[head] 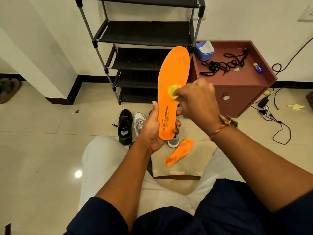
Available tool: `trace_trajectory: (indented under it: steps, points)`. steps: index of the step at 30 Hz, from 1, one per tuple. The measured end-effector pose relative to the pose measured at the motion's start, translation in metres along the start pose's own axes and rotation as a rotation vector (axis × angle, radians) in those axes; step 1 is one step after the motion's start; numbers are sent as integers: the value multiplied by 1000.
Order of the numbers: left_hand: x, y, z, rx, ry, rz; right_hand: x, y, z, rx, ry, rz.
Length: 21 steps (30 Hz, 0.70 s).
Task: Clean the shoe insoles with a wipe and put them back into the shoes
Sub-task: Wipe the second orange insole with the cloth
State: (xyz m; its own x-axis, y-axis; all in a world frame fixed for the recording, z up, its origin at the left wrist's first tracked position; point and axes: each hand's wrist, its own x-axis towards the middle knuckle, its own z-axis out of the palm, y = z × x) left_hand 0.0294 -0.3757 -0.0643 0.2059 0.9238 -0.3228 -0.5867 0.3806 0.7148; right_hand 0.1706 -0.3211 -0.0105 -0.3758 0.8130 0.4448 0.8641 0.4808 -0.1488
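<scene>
In the head view, the left hand (153,131) gripped the heel of an upright orange insole (174,73), while the right hand (194,100) pinched a yellowed wipe (173,92) against its middle. A second insole (179,151) lay flat just beside a grey shoe (173,142). A blue tub (203,55) on the cabinet (240,92) held white wipes (207,46).

A home entryway: tiled floor (42,141), a shoe rack (144,48) against the wall, shoes (125,126) before it, a bedside cabinet (237,92) beside it.
</scene>
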Motion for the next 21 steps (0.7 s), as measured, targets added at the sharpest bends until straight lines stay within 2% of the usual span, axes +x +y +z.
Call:
trace_trajectory:
  steps: [2,4,9,14,17,21]
  points:
    - [-2,1,-1,28,-31,-14,15,10,-1,44,33,103]
    - [-2,2,-3,39,-45,-23,20,9,0,118,23,121]
    - [-1,-2,-3,50,2,-19,2,-26,6,226,-77,-51]
    - [-3,0,-1,37,7,-13,-13,-21,5,172,-109,-133]
    - [-2,-1,-1,88,-13,-9,-2,1,2,88,-27,-23]
    - [-2,-2,0,149,-32,-10,15,16,2,157,55,164]
